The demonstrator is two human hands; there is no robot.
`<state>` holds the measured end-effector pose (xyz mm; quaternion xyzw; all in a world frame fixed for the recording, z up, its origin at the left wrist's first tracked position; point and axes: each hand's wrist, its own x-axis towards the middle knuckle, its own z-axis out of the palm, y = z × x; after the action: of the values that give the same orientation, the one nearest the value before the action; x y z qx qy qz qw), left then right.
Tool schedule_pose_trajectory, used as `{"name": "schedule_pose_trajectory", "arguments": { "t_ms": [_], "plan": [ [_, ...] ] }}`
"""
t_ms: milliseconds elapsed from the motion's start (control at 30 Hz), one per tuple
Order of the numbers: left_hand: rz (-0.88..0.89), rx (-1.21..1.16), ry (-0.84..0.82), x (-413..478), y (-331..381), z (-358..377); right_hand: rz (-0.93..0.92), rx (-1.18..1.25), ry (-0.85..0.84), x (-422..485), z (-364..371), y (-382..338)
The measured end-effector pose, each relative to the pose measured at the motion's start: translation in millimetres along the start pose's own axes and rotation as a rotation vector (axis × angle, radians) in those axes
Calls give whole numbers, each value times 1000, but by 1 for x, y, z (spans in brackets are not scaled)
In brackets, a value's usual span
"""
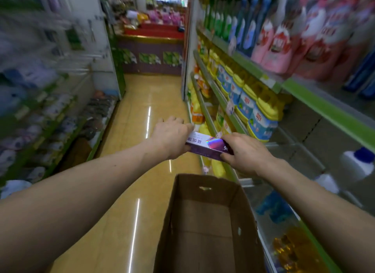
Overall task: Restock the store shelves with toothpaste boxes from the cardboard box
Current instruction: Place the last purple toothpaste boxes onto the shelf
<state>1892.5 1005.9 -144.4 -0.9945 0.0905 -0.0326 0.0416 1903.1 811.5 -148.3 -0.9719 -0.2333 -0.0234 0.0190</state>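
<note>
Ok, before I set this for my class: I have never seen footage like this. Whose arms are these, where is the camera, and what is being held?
There is no machine here. The arms belong to a person wearing a wide-angle camera on the head, so you look forward and down along a shop aisle, as they do. The left hand and right hand each grip one end of a purple toothpaste box. Below them is an open cardboard box; the part of its bottom in view is bare. On the right are shelves stocked with bottles. The picture's edges are blurred.
</note>
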Motion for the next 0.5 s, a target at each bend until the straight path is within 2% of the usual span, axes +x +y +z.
{"name": "schedule_pose_trajectory", "arguments": {
  "t_ms": [267, 500],
  "plan": [
    [-199, 54, 99, -67, -61, -63, -228, -24, 142, 18, -58, -74],
    [-371, 104, 158, -141, -119, -101, -411, -33, 198, 34, -96, -157]
  ]
}}
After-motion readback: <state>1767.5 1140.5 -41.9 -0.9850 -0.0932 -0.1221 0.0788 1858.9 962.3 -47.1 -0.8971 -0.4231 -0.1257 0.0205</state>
